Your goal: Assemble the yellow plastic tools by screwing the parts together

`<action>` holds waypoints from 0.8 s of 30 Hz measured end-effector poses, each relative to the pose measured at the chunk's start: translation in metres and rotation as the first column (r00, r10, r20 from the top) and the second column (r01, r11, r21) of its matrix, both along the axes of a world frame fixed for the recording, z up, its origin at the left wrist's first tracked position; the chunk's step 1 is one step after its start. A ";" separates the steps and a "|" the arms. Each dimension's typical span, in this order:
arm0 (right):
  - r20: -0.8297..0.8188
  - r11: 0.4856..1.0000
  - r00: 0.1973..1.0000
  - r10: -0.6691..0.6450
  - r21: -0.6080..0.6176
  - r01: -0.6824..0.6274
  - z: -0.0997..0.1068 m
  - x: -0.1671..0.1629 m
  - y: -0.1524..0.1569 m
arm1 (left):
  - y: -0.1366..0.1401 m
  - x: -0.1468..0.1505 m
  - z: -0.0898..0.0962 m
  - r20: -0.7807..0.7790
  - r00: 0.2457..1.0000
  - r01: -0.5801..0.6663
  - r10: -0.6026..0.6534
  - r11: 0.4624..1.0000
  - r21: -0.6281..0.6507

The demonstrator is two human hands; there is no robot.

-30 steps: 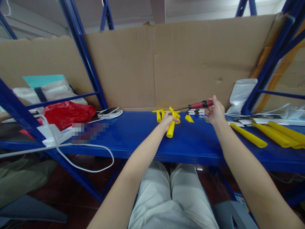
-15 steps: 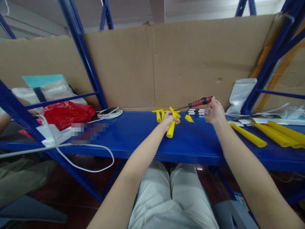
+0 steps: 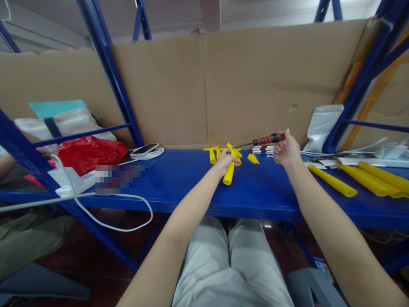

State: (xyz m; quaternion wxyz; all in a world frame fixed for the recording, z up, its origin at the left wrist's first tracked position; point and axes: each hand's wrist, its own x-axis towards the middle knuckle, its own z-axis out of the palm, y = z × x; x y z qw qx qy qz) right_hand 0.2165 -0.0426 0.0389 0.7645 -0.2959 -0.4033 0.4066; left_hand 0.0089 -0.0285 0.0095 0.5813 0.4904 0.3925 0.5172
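My left hand [image 3: 224, 161] is closed around a yellow plastic handle [image 3: 228, 175], a tube with a crosswise head, tilted above the shelf's near part. My right hand [image 3: 288, 150] pinches the rear end of a red and black screwdriver [image 3: 268, 139]. Its shaft runs left to the head of the yellow piece; the tip is hidden there. Behind my left hand, more yellow T-shaped pieces [image 3: 212, 156] stand against the cardboard. A small yellow part [image 3: 253, 159] lies between my hands, beside a small stack of white and black items [image 3: 262, 150].
Several yellow tubes [image 3: 332, 181] lie on the blue shelf [image 3: 179, 179] at right, near a white plastic bag [image 3: 325, 125]. A phone [image 3: 145, 149] rests on a coiled white cable at left. Beyond are a red bag [image 3: 91, 153], a power strip [image 3: 68, 181] and another person's arm [image 3: 7, 164].
The screwdriver handle has turned about its axis, and my right fingers have shifted slightly on its end. My left hand and the yellow handle stay in place.
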 end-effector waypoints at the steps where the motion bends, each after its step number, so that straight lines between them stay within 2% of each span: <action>1: -0.017 1.000 1.000 -0.002 -0.012 0.002 0.001 -0.001 -0.001 | -0.001 0.000 0.001 -0.005 1.000 -0.004 0.004 1.000 -0.005; 5: -0.047 0.998 0.999 -0.002 -0.055 0.000 0.005 -0.002 -0.004 | -0.002 0.000 0.002 -0.009 1.000 -0.019 0.019 1.000 -0.007; 14: -0.029 0.997 0.996 -0.079 0.008 0.079 0.003 -0.004 -0.005 | 0.001 0.000 -0.001 -0.005 1.000 0.005 -0.005 1.000 0.011; 24: -0.047 0.995 0.994 -0.096 -0.029 0.095 -0.003 0.003 0.008 | -0.001 -0.001 0.001 -0.019 1.000 0.013 -0.013 1.000 0.013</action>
